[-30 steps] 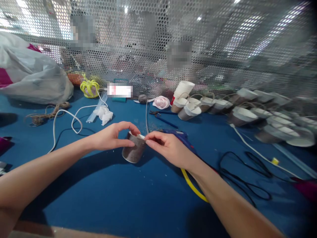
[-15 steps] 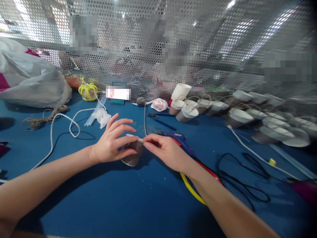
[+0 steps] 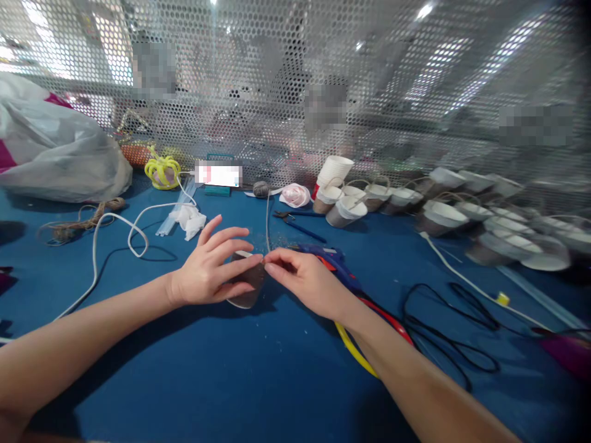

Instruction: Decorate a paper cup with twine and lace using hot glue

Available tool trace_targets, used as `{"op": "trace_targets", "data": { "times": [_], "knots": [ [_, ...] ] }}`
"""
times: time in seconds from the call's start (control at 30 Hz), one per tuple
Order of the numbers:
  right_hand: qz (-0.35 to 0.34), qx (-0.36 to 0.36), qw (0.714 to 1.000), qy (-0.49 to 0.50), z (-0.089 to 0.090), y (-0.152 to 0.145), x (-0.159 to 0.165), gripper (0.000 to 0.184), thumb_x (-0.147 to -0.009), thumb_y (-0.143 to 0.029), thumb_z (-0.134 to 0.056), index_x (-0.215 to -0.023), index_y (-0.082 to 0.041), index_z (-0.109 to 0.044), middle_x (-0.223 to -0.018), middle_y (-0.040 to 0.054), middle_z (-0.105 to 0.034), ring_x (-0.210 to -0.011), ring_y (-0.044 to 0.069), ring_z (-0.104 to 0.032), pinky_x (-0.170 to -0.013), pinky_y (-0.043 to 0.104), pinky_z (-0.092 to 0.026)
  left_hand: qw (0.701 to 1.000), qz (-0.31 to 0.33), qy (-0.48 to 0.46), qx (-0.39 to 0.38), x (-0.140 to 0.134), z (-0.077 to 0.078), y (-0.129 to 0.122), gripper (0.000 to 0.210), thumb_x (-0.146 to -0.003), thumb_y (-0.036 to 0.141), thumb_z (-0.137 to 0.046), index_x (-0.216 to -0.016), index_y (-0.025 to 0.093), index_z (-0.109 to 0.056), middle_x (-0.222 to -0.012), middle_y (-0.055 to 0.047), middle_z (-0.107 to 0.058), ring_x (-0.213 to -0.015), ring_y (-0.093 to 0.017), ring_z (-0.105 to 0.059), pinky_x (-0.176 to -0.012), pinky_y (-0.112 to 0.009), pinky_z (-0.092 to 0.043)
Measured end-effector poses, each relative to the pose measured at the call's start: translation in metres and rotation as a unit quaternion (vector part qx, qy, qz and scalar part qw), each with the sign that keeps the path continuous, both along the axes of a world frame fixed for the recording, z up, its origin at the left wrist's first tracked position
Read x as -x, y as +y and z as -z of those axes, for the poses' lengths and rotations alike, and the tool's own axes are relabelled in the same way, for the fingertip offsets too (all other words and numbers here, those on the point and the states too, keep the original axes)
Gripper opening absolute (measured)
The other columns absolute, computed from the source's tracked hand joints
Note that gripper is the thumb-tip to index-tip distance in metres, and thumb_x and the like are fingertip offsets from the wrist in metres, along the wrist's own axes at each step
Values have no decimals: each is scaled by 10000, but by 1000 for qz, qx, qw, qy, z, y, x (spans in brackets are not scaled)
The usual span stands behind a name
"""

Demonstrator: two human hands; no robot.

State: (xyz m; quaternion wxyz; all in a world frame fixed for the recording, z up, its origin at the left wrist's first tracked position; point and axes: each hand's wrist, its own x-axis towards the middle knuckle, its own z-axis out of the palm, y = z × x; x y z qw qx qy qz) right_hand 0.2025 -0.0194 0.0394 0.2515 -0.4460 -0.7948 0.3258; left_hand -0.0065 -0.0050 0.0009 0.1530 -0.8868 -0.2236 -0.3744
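Observation:
A small grey-brown cup (image 3: pixel 247 292) with a white edge stands on the blue table between my hands, partly covered by my left hand. My left hand (image 3: pixel 210 264) is spread beside and over it, its index fingertip at the cup's upper right edge and the thumb lower down against its side. At that same edge my right hand (image 3: pixel 298 277) is closed in a pinch. A grey cord (image 3: pixel 268 221) runs from a ball of grey yarn (image 3: pixel 261 189) down to these fingertips. What exactly lies between them is mostly hidden.
A blue glue gun (image 3: pixel 339 264) lies behind my right wrist, with pliers (image 3: pixel 300 224) beyond. Many wrapped cups (image 3: pixel 443 218) stand at the right. Black cable (image 3: pixel 443 332) and white cable (image 3: pixel 95 264) cross the table. A perforated metal screen (image 3: pixel 258 104) closes the back.
My left index finger has stretched to the right, up to the fingertips of my right hand. The right hand holds its pinch nearly unmoved. The view has shifted slightly.

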Motion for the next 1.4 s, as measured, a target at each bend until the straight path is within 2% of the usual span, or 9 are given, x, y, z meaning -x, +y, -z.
{"op": "trace_targets", "data": {
  "times": [0.2,0.33,0.5,0.67,0.8,0.97,1.03,1.17,1.4],
  "knots": [
    [-11,9,1000,13,0,-1,2,166,-857,-249,-447,-861,-182,-599,-825,21,-657,-766,157,-587,-728,289,-458,1000,-8,-20,9,-4,-2,-6,480,-791,398,-576,-1223,217,-471,-1057,-90,-620,-1152,-269,-478,-1070,-533,-172],
    [-1,8,1000,-1,0,-1,3,176,-858,-274,-452,-840,-172,-595,-767,16,-618,-713,149,-549,-680,277,-438,987,-8,-129,100,-4,-11,-6,231,-824,288,-552,-1030,186,-560,-929,-72,-637,-993,-218,-559,-950,-445,-373],
    [11,8,1000,-18,-1,-3,2,178,-858,-288,-459,-848,-175,-596,-722,0,-577,-640,129,-498,-602,252,-405,871,-83,-336,350,4,-16,10,257,-860,316,-461,-653,174,-516,-535,28,-506,-508,-93,-460,-516,-232,-387],
    [-17,-12,1000,-19,-2,-7,1,169,-860,-262,-456,-853,-178,-602,-773,13,-617,-688,133,-538,-634,245,-422,776,-96,-328,531,8,-9,26,519,-868,448,-394,-441,157,-440,-389,34,-416,-378,-56,-359,-436,-216,-301],
    [-36,-49,998,-23,-3,-10,2,156,-848,-231,-467,-817,-181,-612,-762,13,-629,-672,128,-550,-629,236,-426,755,-54,-320,569,11,-9,30,361,-738,499,-586,-709,140,-547,-592,15,-560,-559,-91,-530,-578,-226,-432],
    [-6,-52,998,-21,1,-9,3,156,-850,-243,-463,-808,-182,-600,-738,12,-623,-654,132,-550,-605,238,-430,659,98,-171,725,12,-4,21,813,-590,560,-699,-1228,137,-426,-1110,-136,-582,-1011,-251,-556,-858,-388,-436],
    [18,-39,999,-4,4,-9,4,148,-852,-257,-462,-813,-186,-587,-740,10,-625,-664,136,-556,-616,244,-439,659,88,-144,732,5,1,13,1006,-530,485,-771,-1344,150,-281,-1215,-159,-509,-1085,-289,-507,-904,-429,-404],
    [41,-9,998,37,3,-11,6,143,-844,-267,-473,-803,-179,-578,-737,9,-624,-660,134,-556,-614,247,-439,643,50,-234,728,-14,4,-4,1156,-525,381,-799,-1399,153,-78,-1154,-137,-529,-1038,-267,-529,-912,-436,-393],
    [33,30,994,97,-6,-11,2,225,-857,-268,-419,-886,-151,-608,-593,-31,-485,-502,91,-422,-481,232,-356,506,113,-334,787,-21,-6,-11,1054,-516,369,-813,-1349,174,-198,-998,-78,-601,-866,-192,-590,-800,-336,-441]
  ]
}}
